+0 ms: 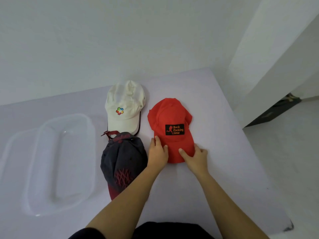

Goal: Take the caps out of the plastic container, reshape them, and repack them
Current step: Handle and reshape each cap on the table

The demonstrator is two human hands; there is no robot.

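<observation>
Now both my hands pinch the brim of the red cap [170,130], just right of the frame's centre on the pale surface [215,118]. My left hand [158,150] grips the brim's left edge and my right hand [196,156] its right edge, thumbs on top. Just left of my left forearm lies the dark cap [123,159], touching the white cap [125,106] above it. At the left of the frame sits the clear plastic container [91,128], with no caps in it.
</observation>
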